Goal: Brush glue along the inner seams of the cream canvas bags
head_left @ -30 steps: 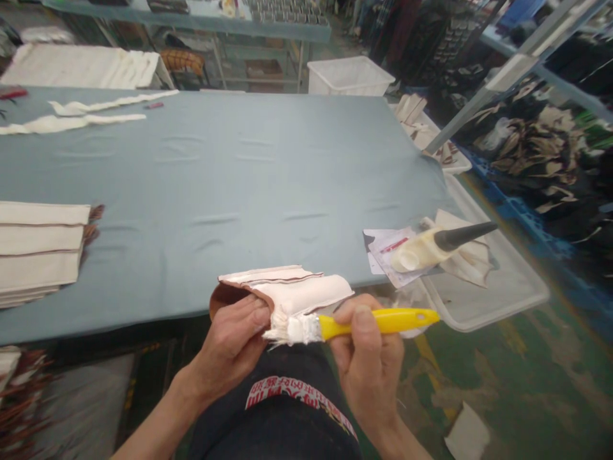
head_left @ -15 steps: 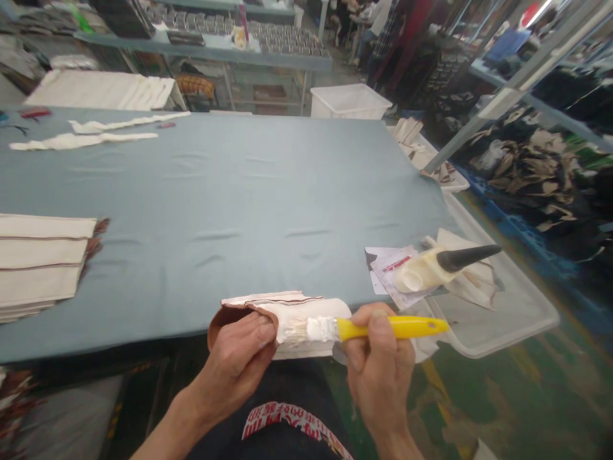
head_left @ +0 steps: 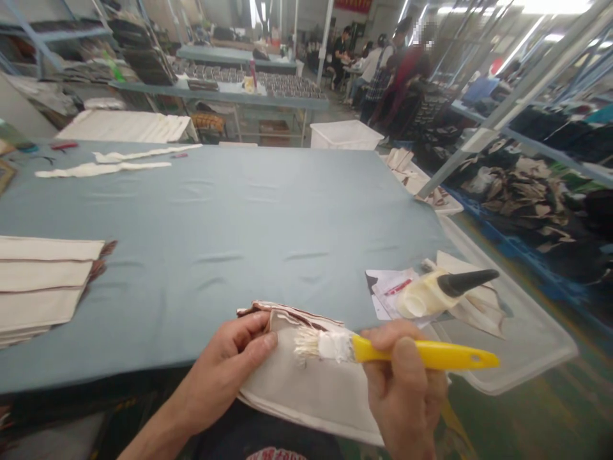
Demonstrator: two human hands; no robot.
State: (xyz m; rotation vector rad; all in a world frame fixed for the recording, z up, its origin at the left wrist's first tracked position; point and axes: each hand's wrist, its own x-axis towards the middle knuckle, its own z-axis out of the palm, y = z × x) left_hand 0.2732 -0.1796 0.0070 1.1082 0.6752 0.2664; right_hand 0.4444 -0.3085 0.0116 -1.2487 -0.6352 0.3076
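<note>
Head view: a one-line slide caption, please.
Left hand holds a cream fabric piece; right hand holds a yellow-handled brush over it.

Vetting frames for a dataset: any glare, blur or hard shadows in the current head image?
Head view: overhead lights at top right blown out; head view: background people soft, one head pixelated; head view: table cover evenly lit, no hard shadows evident; head view: yellow brush handle and right hand readable, fine bristle detail slightly soft.

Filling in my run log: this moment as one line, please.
left hand: pinching piece | right hand: gripping brush | bristles: over piece | stack: on table, left side
</note>
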